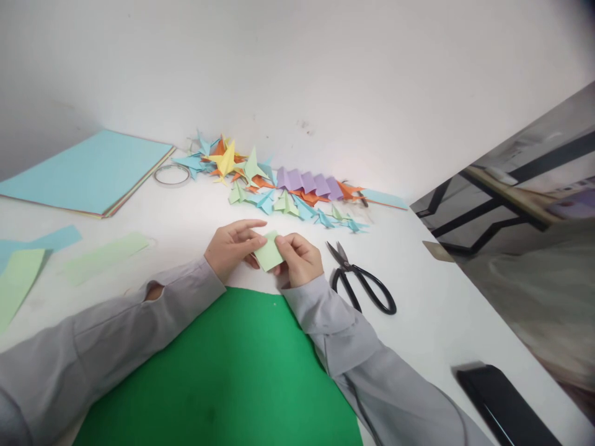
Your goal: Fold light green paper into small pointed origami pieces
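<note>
A small light green paper square (269,253) is held up between both hands, above the white table just past the far edge of a green sheet (223,365). My left hand (236,246) pinches its left side between thumb and fingers. On the right side, my right hand (300,257) grips it with the thumb on top and the fingers curled behind. Black-handled scissors (372,285) lie to the right of my right hand, their blades pointing away. Behind the hands are folded paper pieces in yellow, orange, blue and green (226,160), with a purple pleated row (309,183).
A stack of coloured sheets (93,170) lies at the back left beside a roll of clear tape (171,175). Green paper strips (106,257) and a blue strip (58,238) are at the left. A black phone (504,402) rests near the right edge; a wall stands behind.
</note>
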Available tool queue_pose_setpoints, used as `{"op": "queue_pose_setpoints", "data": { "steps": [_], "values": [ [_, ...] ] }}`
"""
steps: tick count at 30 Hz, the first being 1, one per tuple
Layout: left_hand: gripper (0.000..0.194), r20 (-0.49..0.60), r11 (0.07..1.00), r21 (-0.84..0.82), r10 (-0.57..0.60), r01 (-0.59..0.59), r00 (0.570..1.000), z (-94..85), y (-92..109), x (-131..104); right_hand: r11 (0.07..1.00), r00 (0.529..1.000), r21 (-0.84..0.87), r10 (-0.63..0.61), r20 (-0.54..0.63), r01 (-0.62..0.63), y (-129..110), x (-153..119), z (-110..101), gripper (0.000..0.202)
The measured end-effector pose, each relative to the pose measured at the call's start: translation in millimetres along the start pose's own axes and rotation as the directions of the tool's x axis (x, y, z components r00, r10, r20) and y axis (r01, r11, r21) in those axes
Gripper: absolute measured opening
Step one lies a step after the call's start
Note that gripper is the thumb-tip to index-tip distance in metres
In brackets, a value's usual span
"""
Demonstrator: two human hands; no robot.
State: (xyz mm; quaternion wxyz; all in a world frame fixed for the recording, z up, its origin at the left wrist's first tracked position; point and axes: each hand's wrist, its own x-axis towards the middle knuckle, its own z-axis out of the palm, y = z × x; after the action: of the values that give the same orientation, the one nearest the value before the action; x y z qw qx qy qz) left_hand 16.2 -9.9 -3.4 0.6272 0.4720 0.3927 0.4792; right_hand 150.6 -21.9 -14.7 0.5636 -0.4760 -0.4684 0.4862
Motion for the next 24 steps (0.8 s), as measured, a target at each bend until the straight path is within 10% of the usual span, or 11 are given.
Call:
{"op": "queue_pose_setpoints", "data": {
  "steps": [5,11,24],
  "values": [
    [0.072,0.035,0.999,-0.015,0.043,-0.042,0.998,0.8,1.4,-0.3,0.999,0.996,0.031,-0.021,-0.088,0.024,0.7,1.4,0.0,0.03],
    [0.019,0.092,0.989,0.146,-0.021,0.007,0.996,2.7,4.6,-1.0,1.0,0.996,0.021,-0.013,-0.088,0.015,4.4,5.5,-3.1,0.029],
    [0.013,-0.165,0.99,-0.137,0.008,-0.031,0.986,-0.7,-4.8,7.8,0.953,0.955,-0.165,-0.222,0.199,0.256,10.6,-3.3,-0.9,0.031]
  ]
}}
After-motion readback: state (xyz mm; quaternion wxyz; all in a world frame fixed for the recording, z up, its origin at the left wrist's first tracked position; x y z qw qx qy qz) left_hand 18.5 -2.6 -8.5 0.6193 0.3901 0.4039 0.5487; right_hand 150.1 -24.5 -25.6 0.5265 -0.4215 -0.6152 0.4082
